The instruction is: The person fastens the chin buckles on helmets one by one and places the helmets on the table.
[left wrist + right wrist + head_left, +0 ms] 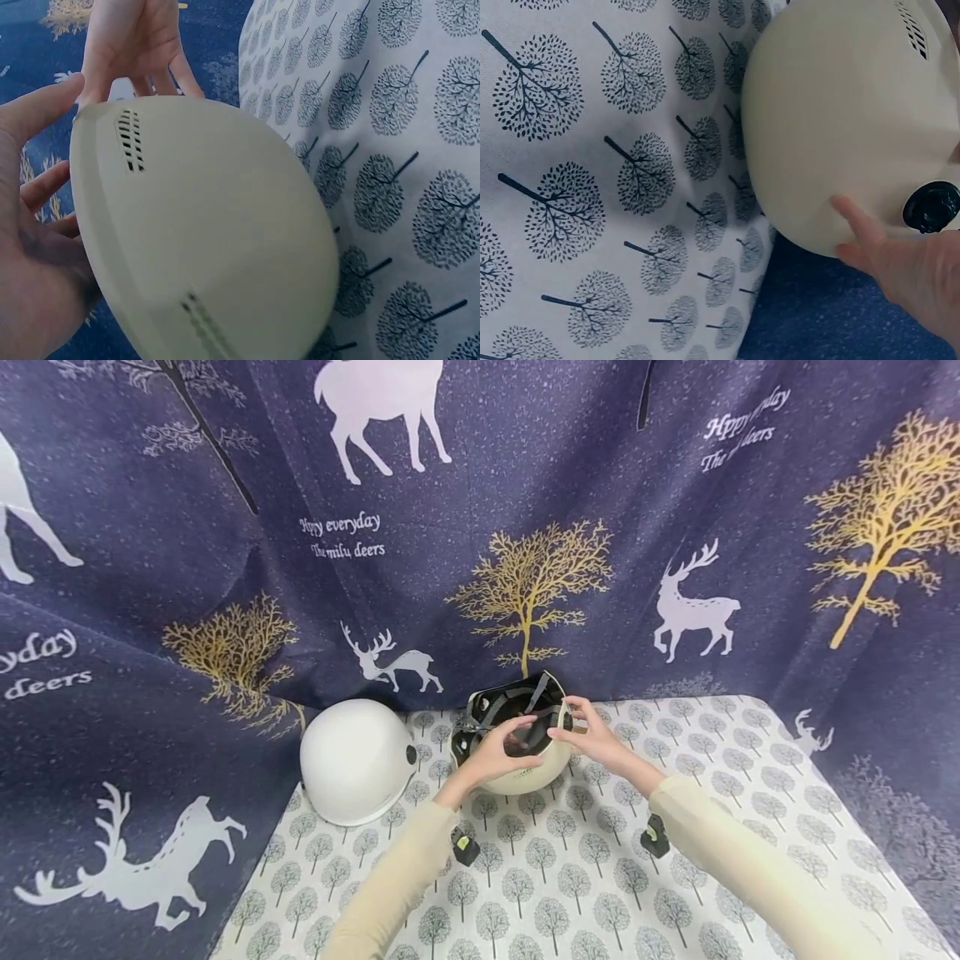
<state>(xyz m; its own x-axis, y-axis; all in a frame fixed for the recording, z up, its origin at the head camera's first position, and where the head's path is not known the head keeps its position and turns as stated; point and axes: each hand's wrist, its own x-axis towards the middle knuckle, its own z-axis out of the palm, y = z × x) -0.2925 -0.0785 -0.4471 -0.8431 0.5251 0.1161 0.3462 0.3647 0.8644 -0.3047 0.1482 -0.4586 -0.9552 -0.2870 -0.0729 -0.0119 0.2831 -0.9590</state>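
Okay, head view first: the cream helmet (528, 778) sits on the tree-print cloth (573, 927), a bit toward 5 o'clock from the middle, opening facing up so its black lining (517, 745) and a grey strap (538, 692) near 1 o'clock show. Left hand (495, 756) is at its 7 o'clock, thumb and fingers spread apart and not clamped on anything. Right hand (597, 742) is at 3 o'clock, grasping the rim with thumb and fingers either side. Over at 9 o'clock there's a white helmet (356, 762), dome up, just beside the cream one. A deer-print curtain (480, 485) hangs at 12.

Left wrist view: pale shell fills the middle, vents (131, 141) toward 11 o'clock. That hand's thumb sticks out straight at 10, while its other fingers go out of sight behind the edge.

Right wrist view: two fingertips touch the shell around 4 o'clock, near a black knob (932, 207).
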